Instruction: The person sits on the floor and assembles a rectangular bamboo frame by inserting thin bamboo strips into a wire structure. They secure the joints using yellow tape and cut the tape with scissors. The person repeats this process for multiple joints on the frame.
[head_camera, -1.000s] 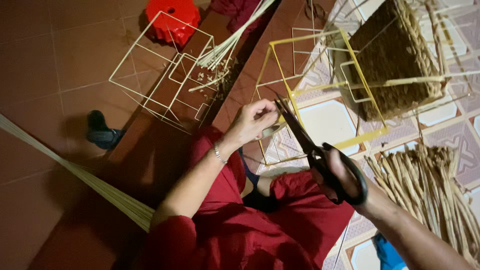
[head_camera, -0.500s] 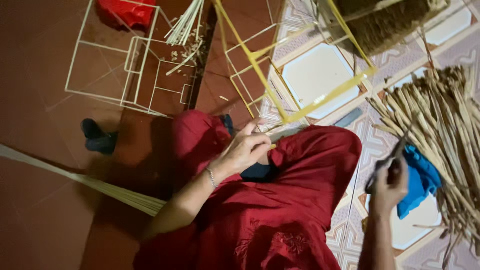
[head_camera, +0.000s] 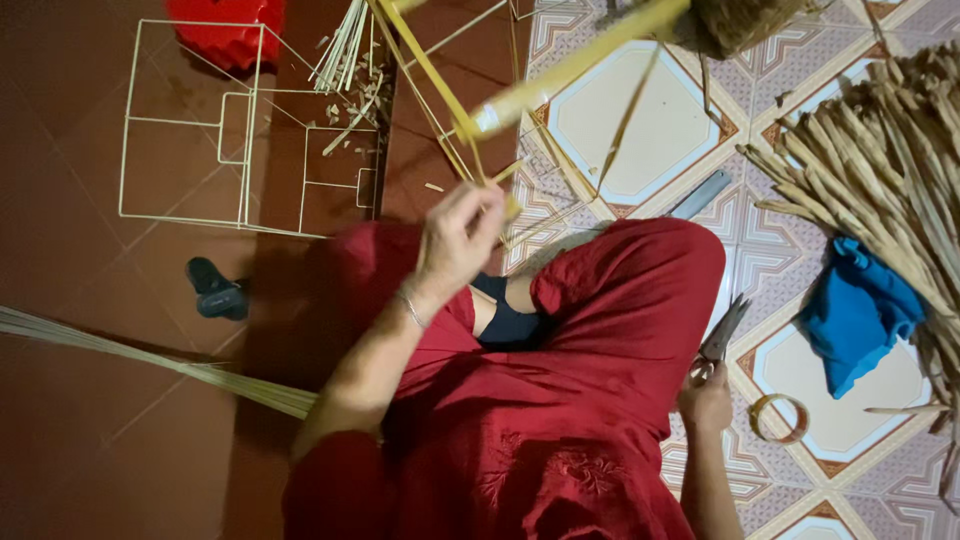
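Head view, looking down past the knees at a tiled floor (head_camera: 640, 150). Person sits in red clothing, legs folded.

Left hand (head_camera: 455, 240) raised over the left knee, fingers (head_camera: 480, 215) pinched narrow on the lower sticks of a yellow stick frame (head_camera: 560, 75). The frame tilts up and away toward the top of the picture, its taped bar nearest the camera, blurred. Judged: held at a joint so the frame stays steady and close to the eyes.

Right hand (head_camera: 705, 400) low beside the right knee, closed around the handles of scissors (head_camera: 722, 335). Blades point up and away from the body and look nearly together; cannot tell if fully closed. They are clear of the frame, cutting nothing.

Around the right hand: a roll of tape (head_camera: 778, 417) lies on the floor just beside it; a blue cloth (head_camera: 850, 315) further right; a big pile of dried stalks (head_camera: 880, 160) beyond the cloth, within arm's reach, likely as stock. A flat grey strip (head_camera: 700, 195) lies on the floor near the knee.

Left side, on dark red tiles: a white wire frame (head_camera: 245, 160) lying flat, a loose bundle of thin sticks (head_camera: 345, 45) with cut scraps beside it, a red object (head_camera: 225, 30) at the top edge, a dark sandal (head_camera: 215, 290), and a long sheaf of pale strips (head_camera: 150, 355) running in from the left edge.
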